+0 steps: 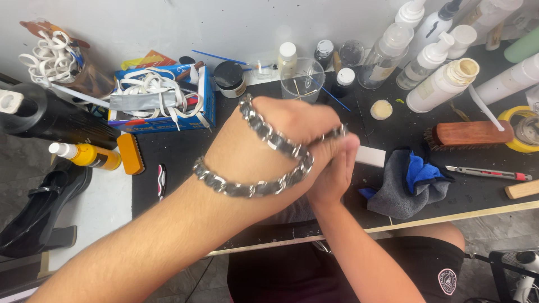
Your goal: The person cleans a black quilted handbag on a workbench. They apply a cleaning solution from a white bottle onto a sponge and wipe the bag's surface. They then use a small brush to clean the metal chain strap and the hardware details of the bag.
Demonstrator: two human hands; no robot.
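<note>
**Hands clasped over black bench, chunky chain looped on left hand**

Left hand (269,140) crosses over the right hand (334,168); both are curled tight together, fingers closed. What they pinch between them is hidden, can't tell. A heavy metal chain (264,168) of thick silver links loops across the back of the left hand and round the wrist, its far end running toward the right fingertips. Judging by link size: heavy, each link rigid but the run floppy, smooth and probably slippery, not fragile. Best held by bunching several links in the palm, not by one link.

Under the hands, the black work mat (185,151). Just right: white block (370,156), grey and blue cloth (412,182), box cutter (487,173), wooden brush (471,133).

Containers: clear plastic cup (302,78) behind the hands, thin sticks inside. Blue box (163,98) at left, full of white straps. Brown cup (59,62) far left, more white loops. Small dark jar (229,78), lid on. Cluster of white and clear bottles (426,56) top right, some with pump tops, one lying open-mouthed; contents unclear. Yellow bottle (90,156) lies at left, near a black heeled shoe (42,207).
</note>
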